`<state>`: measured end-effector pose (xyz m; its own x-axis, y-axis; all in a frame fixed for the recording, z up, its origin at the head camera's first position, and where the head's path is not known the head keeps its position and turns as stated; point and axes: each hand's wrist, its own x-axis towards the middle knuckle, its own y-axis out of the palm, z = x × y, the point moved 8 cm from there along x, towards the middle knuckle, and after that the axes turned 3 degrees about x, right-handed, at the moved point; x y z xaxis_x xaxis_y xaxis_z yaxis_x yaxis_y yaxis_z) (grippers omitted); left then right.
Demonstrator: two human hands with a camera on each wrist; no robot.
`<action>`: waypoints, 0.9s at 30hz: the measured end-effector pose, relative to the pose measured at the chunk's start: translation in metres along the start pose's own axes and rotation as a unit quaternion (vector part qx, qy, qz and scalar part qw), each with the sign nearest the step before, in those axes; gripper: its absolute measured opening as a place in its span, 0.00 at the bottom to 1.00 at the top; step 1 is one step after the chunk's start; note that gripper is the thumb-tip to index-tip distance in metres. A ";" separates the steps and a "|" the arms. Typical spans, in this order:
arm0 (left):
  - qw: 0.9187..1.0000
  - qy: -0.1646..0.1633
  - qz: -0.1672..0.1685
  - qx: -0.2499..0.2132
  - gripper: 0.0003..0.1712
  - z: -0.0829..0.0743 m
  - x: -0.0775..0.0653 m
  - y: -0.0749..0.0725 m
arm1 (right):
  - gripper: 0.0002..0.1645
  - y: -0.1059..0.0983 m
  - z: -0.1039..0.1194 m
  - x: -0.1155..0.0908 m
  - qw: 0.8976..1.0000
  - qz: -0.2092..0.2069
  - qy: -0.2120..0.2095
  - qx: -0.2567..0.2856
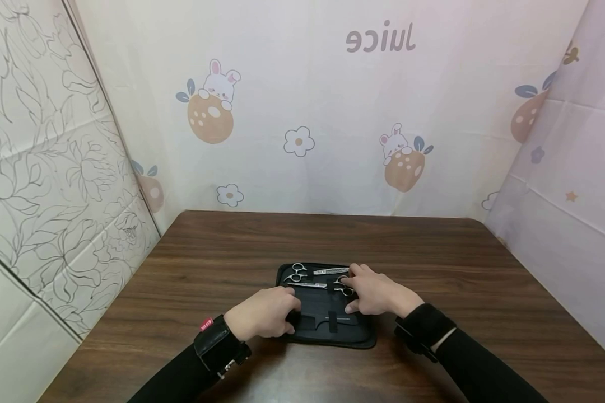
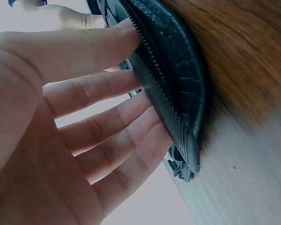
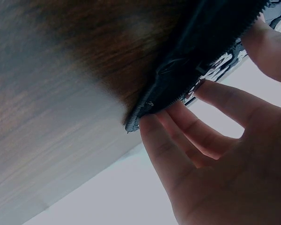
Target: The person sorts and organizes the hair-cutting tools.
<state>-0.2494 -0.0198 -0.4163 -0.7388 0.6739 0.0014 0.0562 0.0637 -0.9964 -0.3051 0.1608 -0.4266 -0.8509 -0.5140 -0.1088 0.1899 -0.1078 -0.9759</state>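
A black zippered case (image 1: pixel 312 336) lies opened flat on the table, holding two pairs of silver scissors and a dark comb (image 1: pixel 324 321) under small straps. My left hand (image 1: pixel 264 313) is at the case's left side, by the comb's end. Seen from the left wrist, its nearly straight fingers (image 2: pixel 117 117) and thumb touch the case and a ribbed dark edge, which looks like the comb's teeth. My right hand (image 1: pixel 378 291) rests at the upper right edge, fingertips by the handles of the lower scissors (image 1: pixel 345 290). The upper scissors (image 1: pixel 298 272) lie behind them.
The brown wooden table (image 1: pixel 222 246) extends around the case on all sides. A printed curtain (image 1: pixel 302 84) hangs behind its far edge, and a flower-patterned sheet (image 1: pixel 55 196) hangs on the left.
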 end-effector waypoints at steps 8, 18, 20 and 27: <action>1.000 0.000 0.000 -0.003 0.18 -0.002 0.001 -0.001 | 0.37 0.000 0.000 0.000 1.000 -0.001 0.001 -0.001; 1.000 0.003 -0.004 -0.001 0.17 -0.005 0.003 -0.001 | 0.37 0.000 0.000 0.000 1.000 -0.005 -0.002 -0.002; 1.000 0.004 -0.004 -0.002 0.17 -0.005 0.004 -0.001 | 0.37 0.000 0.000 0.000 1.000 -0.005 -0.001 -0.001; 1.000 0.010 -0.006 0.007 0.16 -0.009 0.005 0.000 | 0.37 0.001 0.000 0.000 1.000 0.000 0.000 0.001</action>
<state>-0.2475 -0.0097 -0.4157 -0.7253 0.6883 0.0142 0.0389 0.0616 -0.9973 -0.3054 0.1609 -0.4276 -0.8514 -0.5131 -0.1086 0.1908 -0.1100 -0.9755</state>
